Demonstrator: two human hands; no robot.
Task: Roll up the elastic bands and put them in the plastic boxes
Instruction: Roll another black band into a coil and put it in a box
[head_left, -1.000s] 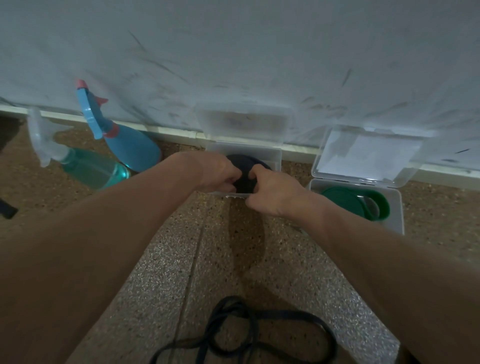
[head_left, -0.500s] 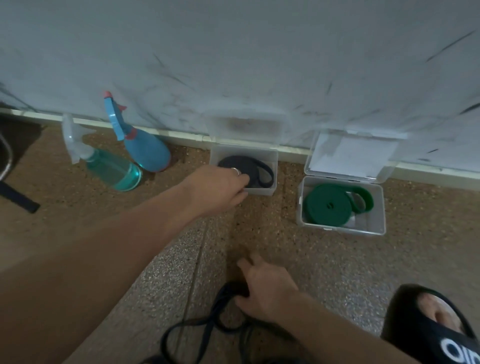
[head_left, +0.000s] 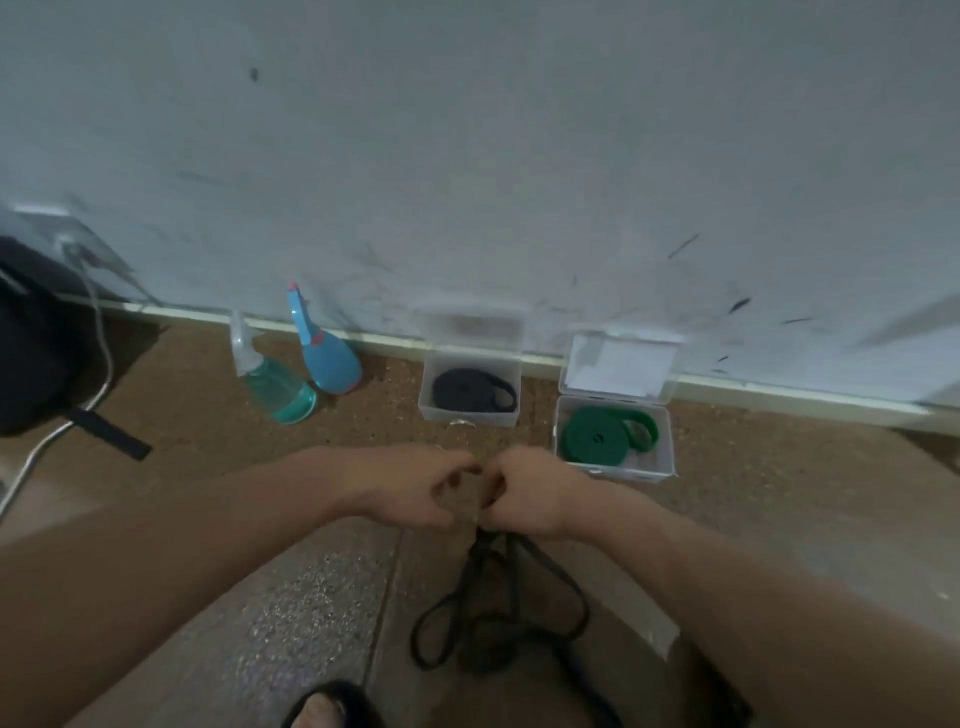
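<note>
A loose dark elastic band (head_left: 498, 608) hangs in tangled loops from my right hand (head_left: 524, 493), which grips its top end. My left hand (head_left: 415, 488) is close beside it with curled fingers, touching the right hand; whether it holds the band is blurred. By the wall stands an open clear plastic box (head_left: 470, 415) with a rolled black band (head_left: 470, 391) inside. To its right a second open box (head_left: 615, 467) holds a rolled green band (head_left: 602, 434).
Two spray bottles, a teal one (head_left: 275, 389) and a blue one (head_left: 324, 353), lean near the wall at the left. A black bag (head_left: 31, 353) and a white cable (head_left: 67, 410) lie at the far left. A sandalled foot (head_left: 332, 706) shows at the bottom edge.
My left hand left the black band's box and came back toward me. My right hand lifted the loose dark band off the floor. Both hands now meet in the middle.
</note>
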